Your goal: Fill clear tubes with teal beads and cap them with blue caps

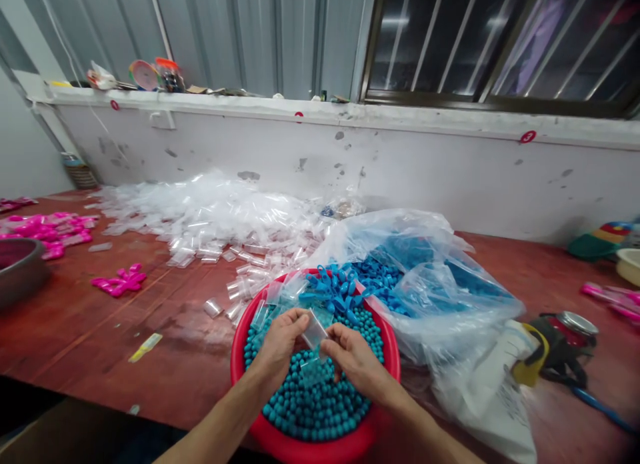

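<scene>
Between my two hands is a small clear plastic tube (314, 332), tilted above the basin. My left hand (283, 336) pinches its upper left side between thumb and fingers. At its lower right end, the fingers of my right hand (350, 357) are closed together; whether they also hold a small part is hidden. Below, a red basin (241, 357) is filled with teal beads (315, 414). More clear plastic pieces lie on the beads, near my hands. Blue plastic parts (333, 291) are heaped at the basin's far edge.
A pile of clear tubes (215, 214) spreads behind the basin. At right lies a plastic bag (480, 317) of blue parts, beside a red jar with a metal lid (575, 327). Pink pieces (120, 281) and a grey bowl (23, 267) are at left on the red table (165, 317).
</scene>
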Available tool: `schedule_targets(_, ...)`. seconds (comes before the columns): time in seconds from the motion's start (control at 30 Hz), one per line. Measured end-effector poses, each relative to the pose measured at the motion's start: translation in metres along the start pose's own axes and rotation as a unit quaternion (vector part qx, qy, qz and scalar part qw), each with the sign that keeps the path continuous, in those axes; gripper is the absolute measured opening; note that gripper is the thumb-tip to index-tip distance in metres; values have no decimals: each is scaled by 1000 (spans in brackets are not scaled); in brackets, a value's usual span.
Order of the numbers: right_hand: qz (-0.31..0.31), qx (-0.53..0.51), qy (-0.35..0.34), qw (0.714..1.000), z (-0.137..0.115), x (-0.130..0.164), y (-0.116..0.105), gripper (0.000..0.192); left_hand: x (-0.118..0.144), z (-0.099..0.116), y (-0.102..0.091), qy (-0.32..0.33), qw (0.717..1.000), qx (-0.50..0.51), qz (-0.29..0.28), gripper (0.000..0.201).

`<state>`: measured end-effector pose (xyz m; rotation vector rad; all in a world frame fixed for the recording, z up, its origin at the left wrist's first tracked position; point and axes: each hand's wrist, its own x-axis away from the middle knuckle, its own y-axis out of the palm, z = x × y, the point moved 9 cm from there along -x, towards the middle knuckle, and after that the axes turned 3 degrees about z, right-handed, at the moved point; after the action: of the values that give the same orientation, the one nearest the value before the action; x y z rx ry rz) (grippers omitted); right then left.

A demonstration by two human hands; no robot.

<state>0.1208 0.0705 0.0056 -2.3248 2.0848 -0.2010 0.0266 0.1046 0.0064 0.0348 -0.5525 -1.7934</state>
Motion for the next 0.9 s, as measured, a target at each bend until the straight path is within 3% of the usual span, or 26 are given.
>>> schedule_targets(0.1, -23, -108, 26, 994, 5, 0, 5, 32, 7, 8, 13, -5, 997, 50, -57, 32)
schedule_targets(0.17, -64, -199, 39, 977, 8, 2, 15, 39, 14, 9, 27, -17, 992, 69, -108, 43)
schedule_targets(0.23, -110, -270, 54, 955, 11, 6, 28, 42, 17, 5, 33, -27, 990, 56, -123, 39)
schedule_targets(0.33, -112, -297, 70, 946, 17, 14, 34, 42, 7, 13, 15, 39, 999, -16, -24, 23)
schedule_targets(0.43, -77, -227, 77, 968, 20, 22, 28, 39, -4, 41, -15, 151, 977, -111, 104, 28)
schedule_targets(0.5, -57, -166, 64, 982, 15, 26, 18, 34, -13, 52, -21, 173, 962, -185, 102, 27)
schedule_targets(0.57, -27, -103, 24, 994, 3, 25, 2, 27, -23, 55, -18, 178, 927, -323, 67, 27)
schedule_targets(0.67, 37, -6, -33, 999, -7, 17, -26, 16, -30, 57, -17, 216, 797, -557, 93, 34)
schedule_targets(0.73, 57, 21, -7, 998, 2, 10, -36, 14, -28, 58, -16, 244, 724, -633, 128, 46)
schedule_targets(0.77, 60, 19, 14, 998, 9, 7, -38, 14, -26, 58, -14, 257, 702, -650, 137, 48)
schedule_targets(0.83, 56, -1, 42, 998, 21, 3, -35, 15, -16, 58, -11, 278, 684, -657, 151, 46)
schedule_targets(0.9, 57, -21, 42, 997, 23, 1, -30, 17, -4, 53, -7, 278, 711, -628, 151, 42)
